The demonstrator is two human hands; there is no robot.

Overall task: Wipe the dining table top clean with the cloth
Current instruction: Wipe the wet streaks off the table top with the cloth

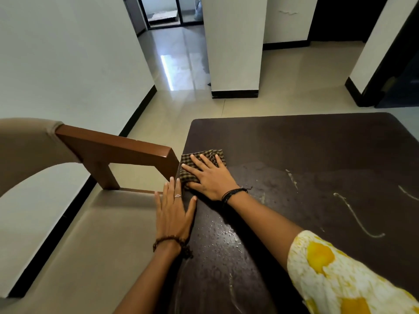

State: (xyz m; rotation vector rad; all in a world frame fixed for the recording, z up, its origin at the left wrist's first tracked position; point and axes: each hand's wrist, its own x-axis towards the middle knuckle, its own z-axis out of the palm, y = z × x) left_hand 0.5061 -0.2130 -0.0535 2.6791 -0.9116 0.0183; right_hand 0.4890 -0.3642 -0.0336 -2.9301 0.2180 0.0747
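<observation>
The dark brown dining table top fills the right half of the view. A checked brown cloth lies near its left edge. My right hand presses flat on the cloth with fingers spread and straight. My left hand rests flat at the table's left edge, just below the cloth, fingers straight. White streaks and a pale smear mark the surface to the right of the cloth. Small droplets dot the wet patch between my forearms.
A chair with a brown wooden arm and a beige seat stands tight against the table's left edge. Beyond the table lie a glossy tiled floor, a white pillar and a doorway.
</observation>
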